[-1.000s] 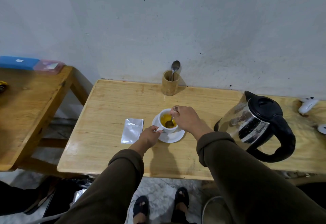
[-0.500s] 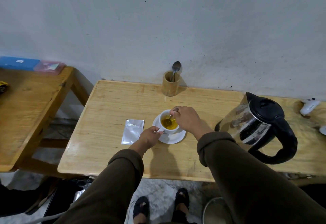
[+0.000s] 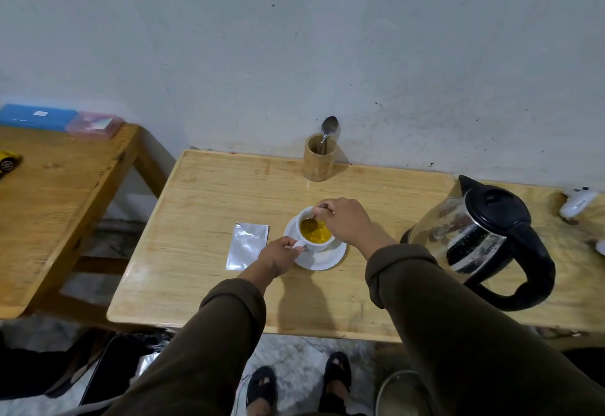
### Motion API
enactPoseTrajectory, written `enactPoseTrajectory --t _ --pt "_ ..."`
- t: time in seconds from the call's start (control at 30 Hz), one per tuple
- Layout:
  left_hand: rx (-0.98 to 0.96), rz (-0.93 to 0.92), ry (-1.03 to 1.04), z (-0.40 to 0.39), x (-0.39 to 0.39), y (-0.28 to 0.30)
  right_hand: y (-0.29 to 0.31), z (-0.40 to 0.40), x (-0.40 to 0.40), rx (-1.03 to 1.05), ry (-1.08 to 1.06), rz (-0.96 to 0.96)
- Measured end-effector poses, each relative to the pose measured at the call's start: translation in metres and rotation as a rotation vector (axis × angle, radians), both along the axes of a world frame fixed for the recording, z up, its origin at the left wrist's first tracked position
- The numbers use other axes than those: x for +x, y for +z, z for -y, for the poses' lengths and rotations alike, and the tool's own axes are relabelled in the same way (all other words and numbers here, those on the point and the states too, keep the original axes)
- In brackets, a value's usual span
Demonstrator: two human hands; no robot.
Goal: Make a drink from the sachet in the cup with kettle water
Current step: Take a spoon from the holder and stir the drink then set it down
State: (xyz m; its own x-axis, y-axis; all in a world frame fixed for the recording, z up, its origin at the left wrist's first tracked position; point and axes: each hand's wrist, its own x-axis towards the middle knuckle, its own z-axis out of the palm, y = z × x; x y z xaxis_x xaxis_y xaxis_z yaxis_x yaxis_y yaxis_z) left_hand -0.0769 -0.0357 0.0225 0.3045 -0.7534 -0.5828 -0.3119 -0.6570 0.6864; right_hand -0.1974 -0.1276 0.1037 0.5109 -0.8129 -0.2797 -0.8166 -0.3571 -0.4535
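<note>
A white cup (image 3: 319, 245) holding yellow-orange liquid stands on a white saucer (image 3: 322, 260) in the middle of the wooden table (image 3: 203, 206). My left hand (image 3: 278, 257) pinches the cup's handle at its left side. My right hand (image 3: 345, 221) is over the cup's far rim, holding a metal spoon (image 3: 311, 219) whose bowl dips into the liquid. A torn silver sachet (image 3: 247, 245) lies flat just left of the saucer. The glass kettle (image 3: 481, 239) with black lid and handle stands to the right, close to my right forearm.
A bamboo holder (image 3: 319, 157) with another spoon (image 3: 328, 127) stands at the wall behind the cup. White objects (image 3: 577, 203) lie at the far right. A second wooden table (image 3: 55, 196) on the left carries a blue box, a pink box and a yellow toy car.
The spoon's bowl has shifted from the near side of the cup toward its far left as my right hand turns it. My left hand stays on the handle.
</note>
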Motion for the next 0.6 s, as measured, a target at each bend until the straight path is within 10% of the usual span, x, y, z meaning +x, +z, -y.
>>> enactPoseTrajectory --t 0.6 --pt "-0.015 -0.012 -0.021 -0.0005 0.0014 -0.0012 0.0011 -0.0028 -0.0074 0.071 -0.018 0.058"
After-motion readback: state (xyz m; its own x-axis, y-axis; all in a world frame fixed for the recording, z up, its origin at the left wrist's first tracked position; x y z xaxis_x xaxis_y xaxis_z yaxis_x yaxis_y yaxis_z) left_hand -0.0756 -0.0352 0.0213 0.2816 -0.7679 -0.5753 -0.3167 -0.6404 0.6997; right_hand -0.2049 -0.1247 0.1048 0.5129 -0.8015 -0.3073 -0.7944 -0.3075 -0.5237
